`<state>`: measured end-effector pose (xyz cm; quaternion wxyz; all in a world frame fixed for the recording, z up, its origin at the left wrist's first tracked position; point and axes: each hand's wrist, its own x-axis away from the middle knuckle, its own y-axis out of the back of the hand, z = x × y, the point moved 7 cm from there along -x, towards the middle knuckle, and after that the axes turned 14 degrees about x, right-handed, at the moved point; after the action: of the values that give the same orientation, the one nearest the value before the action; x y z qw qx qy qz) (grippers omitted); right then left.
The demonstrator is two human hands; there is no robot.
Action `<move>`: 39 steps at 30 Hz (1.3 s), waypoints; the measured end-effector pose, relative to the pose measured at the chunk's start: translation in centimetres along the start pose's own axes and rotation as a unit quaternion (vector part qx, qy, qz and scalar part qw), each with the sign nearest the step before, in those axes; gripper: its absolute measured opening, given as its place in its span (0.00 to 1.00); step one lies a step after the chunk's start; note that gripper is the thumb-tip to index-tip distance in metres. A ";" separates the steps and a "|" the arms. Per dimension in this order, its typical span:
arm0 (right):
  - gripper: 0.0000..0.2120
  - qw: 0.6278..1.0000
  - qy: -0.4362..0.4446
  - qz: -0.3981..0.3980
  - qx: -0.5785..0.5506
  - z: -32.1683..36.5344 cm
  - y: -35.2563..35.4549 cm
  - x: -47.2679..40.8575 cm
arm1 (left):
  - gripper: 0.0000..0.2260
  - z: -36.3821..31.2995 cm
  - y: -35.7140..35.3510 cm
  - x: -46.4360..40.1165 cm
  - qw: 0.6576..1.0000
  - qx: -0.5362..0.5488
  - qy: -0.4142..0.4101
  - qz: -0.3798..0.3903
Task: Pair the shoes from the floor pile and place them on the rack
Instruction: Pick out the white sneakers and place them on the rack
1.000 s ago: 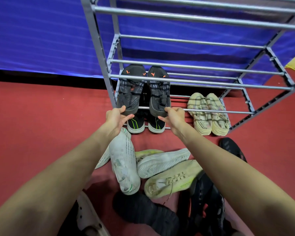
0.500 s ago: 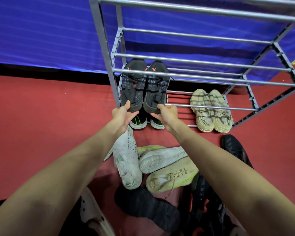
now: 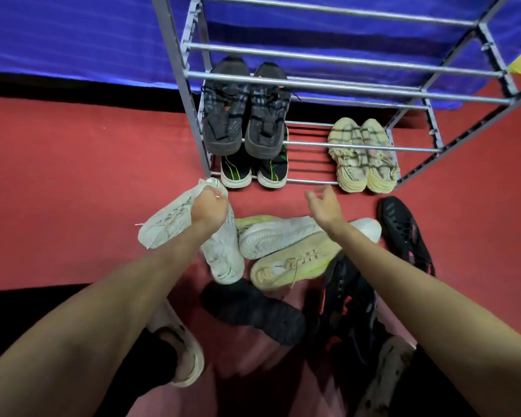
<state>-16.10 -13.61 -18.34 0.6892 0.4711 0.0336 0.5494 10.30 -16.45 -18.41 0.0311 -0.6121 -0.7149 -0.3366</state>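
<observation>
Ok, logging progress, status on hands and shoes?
Left hand gripping white sneaker. Right hand open, empty. Three pairs on rack. Pile remains.

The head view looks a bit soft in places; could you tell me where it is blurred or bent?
Head view: motion blur smears the floor and the dark shoes at the bottom; the right hand is slightly soft; the rack rails bow and splay from wide-angle distortion; the paired shoes on it stay fairly sharp.

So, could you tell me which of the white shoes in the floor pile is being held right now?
The leftmost white sneaker, gripped at its heel by the left hand; the other white shoes lie untouched.
</observation>
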 end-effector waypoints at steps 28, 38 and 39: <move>0.27 0.819 0.332 0.036 0.467 0.9 -10.7 5.8 | 0.18 12.5 -1.4 6.2 0.969 0.136 0.198 0.055; 0.25 0.725 0.494 0.005 0.479 -6.0 -6.5 11.2 | 0.21 12.9 -1.4 5.7 0.959 0.186 0.201 0.079; 0.22 0.718 0.496 0.028 0.486 -6.6 -6.6 11.7 | 0.21 12.9 -1.5 5.7 0.957 0.193 0.201 0.083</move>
<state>-10.44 -0.02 -21.07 0.2338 0.4020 0.6202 0.6317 12.28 -4.91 -26.45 0.3193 -0.5711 -0.6922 -0.3045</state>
